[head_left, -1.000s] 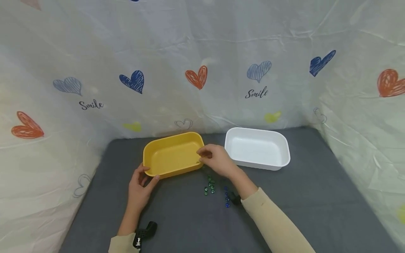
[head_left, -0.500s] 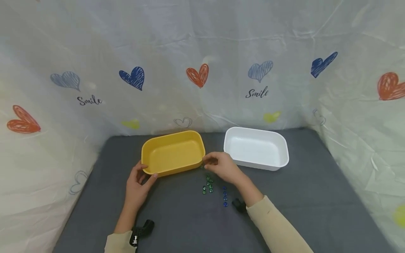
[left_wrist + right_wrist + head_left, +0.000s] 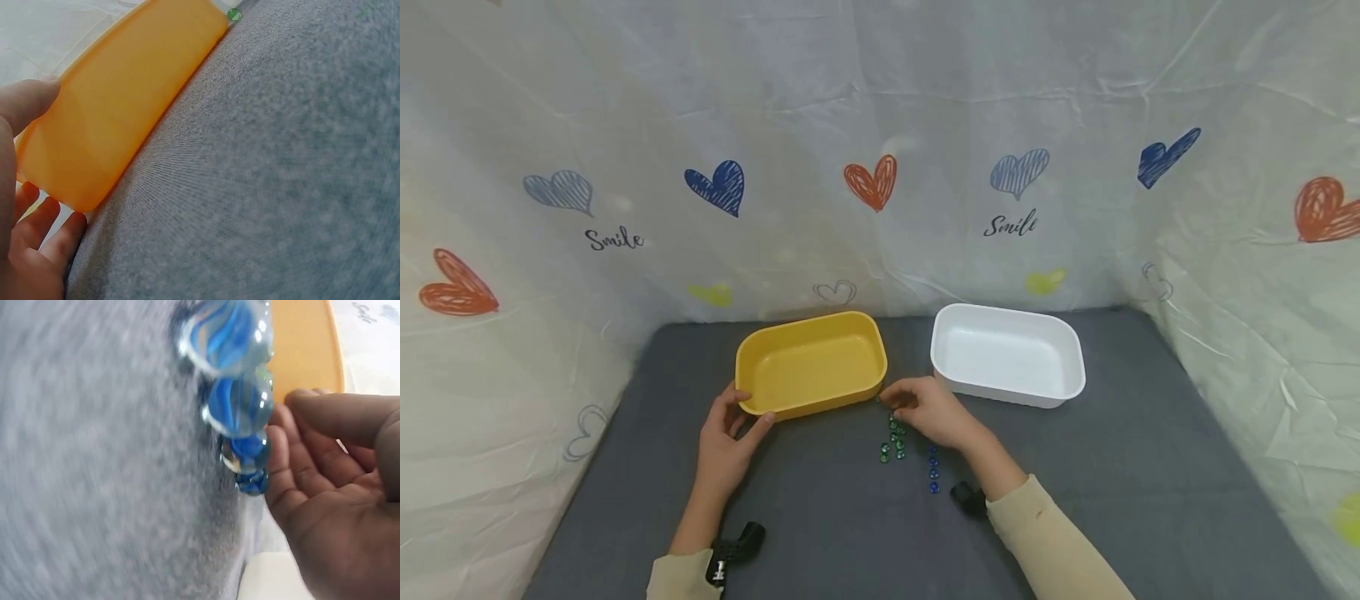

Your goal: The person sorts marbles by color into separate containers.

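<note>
Green marbles (image 3: 893,439) lie just beneath the right hand (image 3: 931,412), its fingers loosely curled and empty; left hand (image 3: 727,433) grips the yellow tray (image 3: 809,363) corner.

head cam high, looking forward and down over the whole grey mat (image 3: 1075,500), left wrist cam skimming the mat, close on yellow tray (image 3: 119,106) wall, right wrist cam low, very close on blue marbles (image 3: 237,406), all 3 views share the yellow tray

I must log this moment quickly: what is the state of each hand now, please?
Left hand: holds the near left corner of the yellow tray.
Right hand: fingers curled over the green marbles; whether it pinches one cannot be told.
</note>
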Motion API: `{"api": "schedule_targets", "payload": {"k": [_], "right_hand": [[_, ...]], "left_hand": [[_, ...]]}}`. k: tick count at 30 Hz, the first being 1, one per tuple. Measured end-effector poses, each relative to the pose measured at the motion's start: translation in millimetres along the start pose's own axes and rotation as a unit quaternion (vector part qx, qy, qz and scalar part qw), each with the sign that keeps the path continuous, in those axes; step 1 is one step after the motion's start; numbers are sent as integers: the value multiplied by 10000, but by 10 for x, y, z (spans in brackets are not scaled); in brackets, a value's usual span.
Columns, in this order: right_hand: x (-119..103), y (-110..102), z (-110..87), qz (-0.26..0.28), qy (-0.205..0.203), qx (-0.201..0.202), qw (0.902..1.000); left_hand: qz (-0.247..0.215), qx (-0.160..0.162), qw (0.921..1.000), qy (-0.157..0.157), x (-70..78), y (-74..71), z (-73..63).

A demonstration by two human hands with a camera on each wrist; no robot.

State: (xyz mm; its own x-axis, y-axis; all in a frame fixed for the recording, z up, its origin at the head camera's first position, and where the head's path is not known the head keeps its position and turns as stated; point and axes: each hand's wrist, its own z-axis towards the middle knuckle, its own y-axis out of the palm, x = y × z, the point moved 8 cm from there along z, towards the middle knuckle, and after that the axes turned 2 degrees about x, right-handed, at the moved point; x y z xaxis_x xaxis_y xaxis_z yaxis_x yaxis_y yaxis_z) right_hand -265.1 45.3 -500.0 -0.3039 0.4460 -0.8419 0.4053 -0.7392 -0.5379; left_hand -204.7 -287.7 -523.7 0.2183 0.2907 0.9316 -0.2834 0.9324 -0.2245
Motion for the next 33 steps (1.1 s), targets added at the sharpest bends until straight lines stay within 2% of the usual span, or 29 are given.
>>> {"api": "schedule_targets", "payload": {"k": [8,16,23,33], "right_hand": [[82,69,-37,-54,66,-115,9999],[116,92,-7,-211,-81,-90,9997],[127,87,7,-144,121,-91,9998],[140,101,33,-17,57,-41,10000]], "left_hand": [[21,-23,10000,-32,-10,9,-32],[7,-17,10000,15,17,13,-22],[102,-32,9999,30,33,9,-15],[-5,-30,9999,105,24,8,-16]]}}
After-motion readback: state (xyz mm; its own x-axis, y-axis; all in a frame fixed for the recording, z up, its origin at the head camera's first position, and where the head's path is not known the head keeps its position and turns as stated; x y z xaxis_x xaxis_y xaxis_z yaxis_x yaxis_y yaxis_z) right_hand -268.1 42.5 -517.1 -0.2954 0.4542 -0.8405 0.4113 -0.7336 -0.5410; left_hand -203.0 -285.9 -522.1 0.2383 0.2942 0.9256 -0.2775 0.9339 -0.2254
